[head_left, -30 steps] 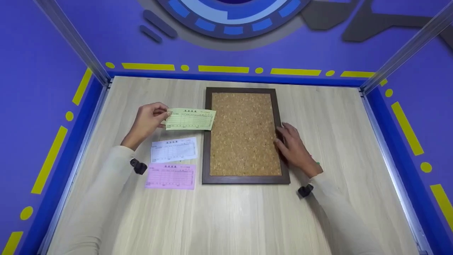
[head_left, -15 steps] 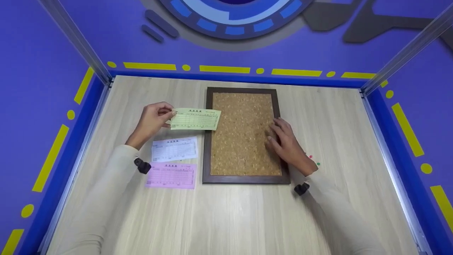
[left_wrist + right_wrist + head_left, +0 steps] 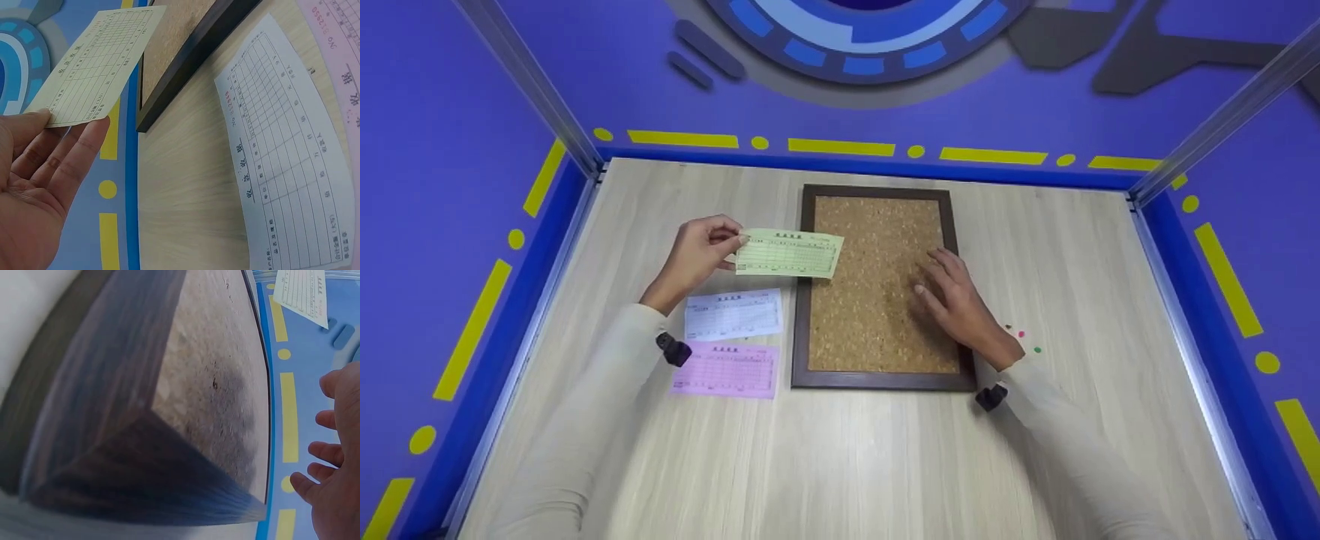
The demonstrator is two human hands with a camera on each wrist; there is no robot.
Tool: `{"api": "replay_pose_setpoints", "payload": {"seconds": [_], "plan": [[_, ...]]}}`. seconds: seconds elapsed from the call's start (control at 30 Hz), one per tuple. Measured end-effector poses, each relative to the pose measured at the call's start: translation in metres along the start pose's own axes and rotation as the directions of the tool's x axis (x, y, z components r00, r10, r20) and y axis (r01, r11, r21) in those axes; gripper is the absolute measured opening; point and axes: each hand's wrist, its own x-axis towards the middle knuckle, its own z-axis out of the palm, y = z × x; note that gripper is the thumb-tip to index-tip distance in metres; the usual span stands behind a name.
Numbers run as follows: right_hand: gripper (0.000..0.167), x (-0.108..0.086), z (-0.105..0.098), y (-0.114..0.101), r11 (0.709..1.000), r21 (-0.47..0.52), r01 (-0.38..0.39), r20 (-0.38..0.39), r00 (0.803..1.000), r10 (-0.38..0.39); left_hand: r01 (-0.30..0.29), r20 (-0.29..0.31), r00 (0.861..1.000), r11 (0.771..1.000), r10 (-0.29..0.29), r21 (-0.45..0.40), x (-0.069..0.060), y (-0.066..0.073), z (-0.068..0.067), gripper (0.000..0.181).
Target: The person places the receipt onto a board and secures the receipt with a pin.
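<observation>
A green slip (image 3: 787, 255) is grasped at its left end by the left hand (image 3: 697, 247), the thumb laid over the paper and the fingers set beneath; its free right end is carried across the left side of the brown frame (image 3: 800, 322) and above the cork panel (image 3: 877, 322). Nothing is seen to be gripped by the right hand (image 3: 956, 300), whose fingers are relaxed and spread over the right part of the cork; whether the surface is touched by the fingertips cannot be made out for certain. A white slip (image 3: 733, 315) and a pink slip (image 3: 727, 371) are laid on the counter (image 3: 840, 457) to the left of the frame, the pink one nearer the person, while a few small coloured bits (image 3: 1021, 334) are scattered beyond the right wrist. For the green slip to be handled well, the pinch is best confined to its edge so that the print is not creased, and the sheet is best lowered level, since thin paper would probably sag or curl at the unsupported end. Its far corners could then be steadied by the right hand, and the frame should not be nudged.
</observation>
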Motion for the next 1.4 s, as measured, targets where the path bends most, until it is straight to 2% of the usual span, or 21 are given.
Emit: {"api": "replay_pose_setpoints", "payload": {"seconds": [0.83,1.2,1.4], "plan": [[0.045,0.013,-0.002,-0.017,0.999,0.034,0.006,0.000,1.000,-0.006,-0.047,0.027,0.998,0.996,0.049,-0.075,0.005,0.005,0.029,0.012],[0.044,0.020,0.002,-0.020,0.997,0.041,0.060,-0.023,0.998,-0.059,-0.050,0.036,0.998,0.994,0.054,-0.093,0.008,0.003,0.039,0.013],[0.042,0.022,0.003,-0.023,0.998,0.044,0.049,-0.007,0.999,-0.049,-0.047,0.041,0.998,0.994,0.051,-0.098,0.008,0.003,0.046,0.013]]}}
